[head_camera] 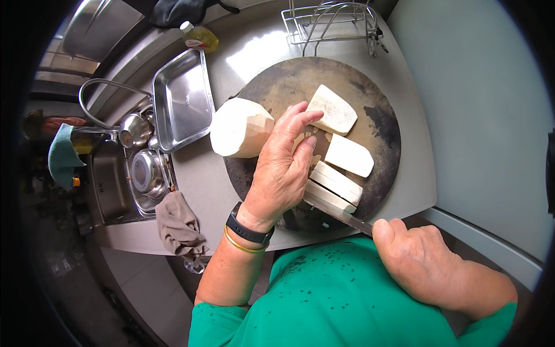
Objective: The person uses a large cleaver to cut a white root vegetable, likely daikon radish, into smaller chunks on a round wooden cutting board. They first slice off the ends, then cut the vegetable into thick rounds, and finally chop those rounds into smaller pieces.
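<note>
My right hand (412, 256) grips the handle of a kitchen knife (340, 214), its blade low along the near side of two long white cut strips (338, 182) of a peeled root vegetable. Over the round wooden chopping board (377, 191) is my left hand (286, 156), fingers apart, holding nothing that shows; its heel is close to the strips' left ends, and whether it touches them I cannot tell. Two thick white pieces lie beyond the strips, a squarish one (349, 155) and a larger one (333, 109). A big peeled chunk (240, 128) rests at the board's left edge.
Left of the board is a rectangular steel tray (184, 104), with a bottle of yellow liquid (201, 38) behind it. Further left, steel bowls (149, 172) stand by the sink (110, 186). A brown cloth (178, 223) hangs over the counter edge. A wire rack (334, 26) stands behind the board.
</note>
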`<state>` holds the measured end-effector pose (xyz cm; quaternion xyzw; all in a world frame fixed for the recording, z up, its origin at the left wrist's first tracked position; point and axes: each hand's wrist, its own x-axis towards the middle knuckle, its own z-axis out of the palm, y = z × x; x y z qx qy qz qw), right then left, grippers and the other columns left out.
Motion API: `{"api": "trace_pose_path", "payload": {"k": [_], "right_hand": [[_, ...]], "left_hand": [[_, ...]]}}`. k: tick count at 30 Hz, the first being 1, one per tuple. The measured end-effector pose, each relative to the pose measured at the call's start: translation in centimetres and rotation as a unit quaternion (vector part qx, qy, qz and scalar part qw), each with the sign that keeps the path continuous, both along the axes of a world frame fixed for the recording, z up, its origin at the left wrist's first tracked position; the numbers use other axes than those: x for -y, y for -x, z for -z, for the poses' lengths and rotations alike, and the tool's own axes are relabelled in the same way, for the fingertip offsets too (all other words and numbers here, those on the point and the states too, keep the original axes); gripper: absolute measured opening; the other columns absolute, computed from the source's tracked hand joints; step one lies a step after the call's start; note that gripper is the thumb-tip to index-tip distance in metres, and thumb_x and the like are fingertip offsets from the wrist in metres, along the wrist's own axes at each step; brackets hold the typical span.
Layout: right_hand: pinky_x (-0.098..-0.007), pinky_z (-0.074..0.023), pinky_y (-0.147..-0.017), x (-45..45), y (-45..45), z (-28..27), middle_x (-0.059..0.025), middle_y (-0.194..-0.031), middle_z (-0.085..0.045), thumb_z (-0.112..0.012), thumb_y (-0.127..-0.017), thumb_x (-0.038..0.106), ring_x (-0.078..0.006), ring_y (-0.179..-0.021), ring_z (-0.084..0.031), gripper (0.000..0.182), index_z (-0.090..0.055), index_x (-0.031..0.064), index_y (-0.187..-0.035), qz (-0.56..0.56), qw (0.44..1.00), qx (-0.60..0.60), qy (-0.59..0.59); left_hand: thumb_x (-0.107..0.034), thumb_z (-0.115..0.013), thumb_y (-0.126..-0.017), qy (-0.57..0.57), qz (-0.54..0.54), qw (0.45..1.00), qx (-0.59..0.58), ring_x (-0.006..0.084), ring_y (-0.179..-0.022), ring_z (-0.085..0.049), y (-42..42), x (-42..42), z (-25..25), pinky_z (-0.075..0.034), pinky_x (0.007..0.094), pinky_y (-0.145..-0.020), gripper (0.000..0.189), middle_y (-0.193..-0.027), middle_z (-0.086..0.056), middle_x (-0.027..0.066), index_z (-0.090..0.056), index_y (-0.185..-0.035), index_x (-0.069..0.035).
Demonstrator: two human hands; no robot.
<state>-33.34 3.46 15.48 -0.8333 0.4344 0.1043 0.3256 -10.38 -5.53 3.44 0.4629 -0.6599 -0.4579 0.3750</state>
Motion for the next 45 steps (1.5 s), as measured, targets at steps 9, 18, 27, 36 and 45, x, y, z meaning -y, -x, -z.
{"api": "trace_pose_path", "payload": {"k": [9, 18, 27, 36, 45], "right_hand": [[-0.0421, -0.0515, -0.043, 0.4, -0.8, 0.1, -0.0192, -0.072, -0.057, -0.060, -0.083, -0.002, -0.0330, -0.051, -0.064, 0.018, -0.045, -0.0016, -0.092, 0.004, 1.000, -0.017, 0.002], [-0.0465, -0.0518, -0.047, -1.0, 0.2, 5.5, -0.0207, -0.079, -0.056, -0.056, -0.088, 0.000, -0.0401, -0.062, -0.066, 0.014, -0.044, -0.0020, -0.097, 0.010, 1.000, 0.010, -0.001], [-0.0470, -0.0527, -0.050, -3.6, 1.7, 10.1, -0.0162, -0.081, -0.056, -0.057, -0.087, 0.000, -0.0376, -0.064, -0.066, 0.016, -0.046, 0.0021, -0.098, 0.037, 0.993, 0.041, 0.108], [-0.0448, -0.0518, -0.051, -4.3, 2.7, 10.2, -0.0134, -0.078, -0.059, -0.065, -0.084, -0.006, -0.0372, -0.063, -0.064, 0.024, -0.048, 0.0055, -0.097, 0.093, 0.968, 0.167, 0.165], [-0.0441, -0.0490, -0.052, -6.4, 5.8, 10.0, -0.0163, -0.073, -0.063, -0.070, -0.094, 0.002, -0.0387, -0.058, -0.064, 0.022, -0.051, -0.0002, -0.103, 0.319, 0.882, 0.288, 0.194]], "left_hand": [[-0.001, -0.053, -0.102, -0.001, 0.003, 1.000, -0.025, 0.0255, -0.143, -0.048, -0.3, 0.4, 1.1, -0.032, 0.0385, -0.121, 0.038, -0.153, -0.051, 0.0190, -0.063, -0.138, -0.006], [0.003, -0.053, -0.102, 0.015, -0.031, 0.999, 0.010, 0.0300, -0.144, -0.049, 0.2, -0.4, 4.4, -0.037, 0.0381, -0.118, 0.035, -0.151, -0.052, 0.0206, -0.063, -0.134, -0.004], [-0.002, -0.056, -0.104, 0.027, -0.027, 0.999, 0.035, 0.0310, -0.140, -0.053, 0.8, -1.0, 4.2, -0.042, 0.0367, -0.114, 0.029, -0.147, -0.056, 0.0221, -0.063, -0.132, -0.001], [-0.066, -0.035, -0.108, -0.051, -0.025, 0.983, -0.176, 0.0273, -0.151, -0.039, -0.1, -1.2, -2.4, -0.021, 0.0429, -0.128, 0.078, -0.157, -0.050, 0.0165, -0.050, -0.151, -0.002], [-0.040, -0.097, -0.065, 0.218, 0.097, 0.943, 0.232, 0.0460, -0.154, -0.027, -3.7, -6.2, -2.8, -0.025, 0.0553, -0.125, 0.114, -0.165, -0.033, 0.0217, -0.039, -0.159, -0.012]]}}
